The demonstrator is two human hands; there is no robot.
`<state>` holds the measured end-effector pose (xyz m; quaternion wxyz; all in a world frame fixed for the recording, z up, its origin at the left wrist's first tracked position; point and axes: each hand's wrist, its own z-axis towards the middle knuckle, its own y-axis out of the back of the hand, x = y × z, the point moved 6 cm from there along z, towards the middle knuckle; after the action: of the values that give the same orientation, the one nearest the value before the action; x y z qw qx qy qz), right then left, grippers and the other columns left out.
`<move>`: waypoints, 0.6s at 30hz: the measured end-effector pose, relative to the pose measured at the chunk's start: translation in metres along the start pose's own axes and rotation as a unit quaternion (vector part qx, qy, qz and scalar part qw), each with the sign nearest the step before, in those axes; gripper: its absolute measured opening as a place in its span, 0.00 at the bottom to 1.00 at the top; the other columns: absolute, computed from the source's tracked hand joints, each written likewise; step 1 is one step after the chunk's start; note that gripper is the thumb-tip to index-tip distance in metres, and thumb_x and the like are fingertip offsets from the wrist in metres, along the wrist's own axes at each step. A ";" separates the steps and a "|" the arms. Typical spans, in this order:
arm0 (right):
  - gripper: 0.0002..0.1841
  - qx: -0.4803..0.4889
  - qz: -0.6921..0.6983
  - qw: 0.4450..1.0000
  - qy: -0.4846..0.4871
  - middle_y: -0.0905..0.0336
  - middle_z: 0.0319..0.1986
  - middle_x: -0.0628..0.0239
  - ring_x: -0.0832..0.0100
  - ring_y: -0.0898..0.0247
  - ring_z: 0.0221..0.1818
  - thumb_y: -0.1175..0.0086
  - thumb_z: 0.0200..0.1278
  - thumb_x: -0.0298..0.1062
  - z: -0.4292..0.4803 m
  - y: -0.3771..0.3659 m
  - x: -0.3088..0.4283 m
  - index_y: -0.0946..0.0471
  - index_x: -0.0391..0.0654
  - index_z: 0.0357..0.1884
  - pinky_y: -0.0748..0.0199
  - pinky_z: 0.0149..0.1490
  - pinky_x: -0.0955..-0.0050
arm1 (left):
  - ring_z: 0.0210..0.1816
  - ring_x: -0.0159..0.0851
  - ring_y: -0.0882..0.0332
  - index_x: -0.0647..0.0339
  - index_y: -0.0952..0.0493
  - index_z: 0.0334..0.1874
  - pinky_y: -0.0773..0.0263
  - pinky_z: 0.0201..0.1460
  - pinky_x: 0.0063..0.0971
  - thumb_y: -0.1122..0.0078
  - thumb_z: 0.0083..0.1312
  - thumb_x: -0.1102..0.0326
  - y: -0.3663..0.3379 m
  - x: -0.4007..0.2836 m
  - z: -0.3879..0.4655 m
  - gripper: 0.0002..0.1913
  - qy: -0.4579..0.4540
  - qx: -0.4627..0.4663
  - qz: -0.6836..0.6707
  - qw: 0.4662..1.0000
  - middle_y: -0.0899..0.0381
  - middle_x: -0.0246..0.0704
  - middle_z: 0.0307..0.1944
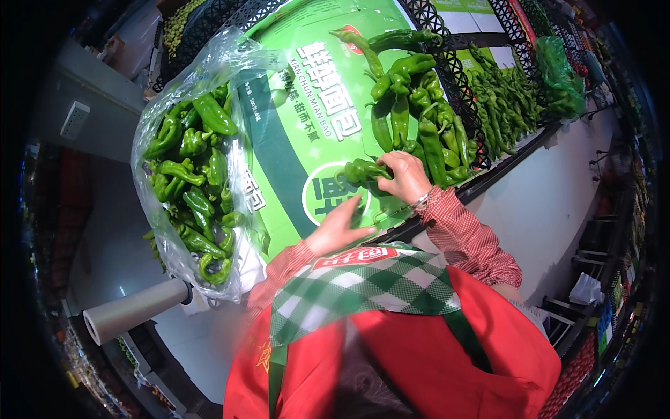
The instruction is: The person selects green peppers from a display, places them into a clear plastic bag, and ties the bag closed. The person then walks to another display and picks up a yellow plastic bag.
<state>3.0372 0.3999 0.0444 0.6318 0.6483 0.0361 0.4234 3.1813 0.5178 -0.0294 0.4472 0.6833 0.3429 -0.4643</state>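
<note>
My right hand (407, 175) holds a green pepper (362, 171) by one end, above the printed green cardboard (277, 157). Just below and left of it, my left hand (339, 228) has its thumb and fingers apart and holds nothing. Loose green peppers (432, 136) are piled on the right part of the cardboard, beside my right hand. To the left, an open clear plastic bag (149, 125) holds many green peppers (193, 141) and rests against the cardboard's left side.
A black plastic crate wall (458, 78) divides the pile from thin green peppers (500, 99) at the right. Beyond them lies a green plastic bag (560, 78). At lower left is a roll of plastic bags (137, 310). A dark shelf edge (487, 175) runs along the front.
</note>
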 end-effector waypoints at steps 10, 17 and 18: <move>0.19 -0.158 0.010 0.986 -0.048 0.15 0.36 0.55 0.60 0.17 0.35 0.31 0.60 0.42 -0.008 0.065 -0.065 0.17 0.39 0.47 0.20 0.41 0.64 | 0.50 0.44 0.19 0.64 0.30 0.53 0.22 0.61 0.38 0.35 0.70 0.62 -0.067 -0.001 0.074 0.18 0.198 -0.032 -0.767 0.610 0.19 0.44 0.45; 0.25 0.003 -0.118 0.979 -0.167 0.22 0.37 0.49 0.45 0.24 0.41 0.24 0.45 0.38 -0.014 0.036 -0.157 0.26 0.37 0.39 0.25 0.49 0.57 | 0.44 0.45 0.21 0.62 0.31 0.54 0.20 0.53 0.42 0.39 0.72 0.59 -0.068 0.007 0.069 0.18 0.265 -0.167 -0.723 0.615 0.24 0.43 0.44; 0.23 -0.023 -0.055 0.988 -0.140 0.22 0.37 0.52 0.49 0.24 0.40 0.25 0.46 0.35 -0.011 0.037 -0.152 0.27 0.38 0.40 0.25 0.46 0.58 | 0.44 0.46 0.20 0.61 0.30 0.56 0.19 0.53 0.43 0.39 0.73 0.57 -0.068 0.005 0.065 0.18 0.274 -0.176 -0.713 0.621 0.23 0.42 0.46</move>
<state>2.9153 0.3126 -0.0026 0.6677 0.6835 -0.0271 0.2938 3.1020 0.4828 -0.0651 -0.0268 0.2288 0.9042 -0.3596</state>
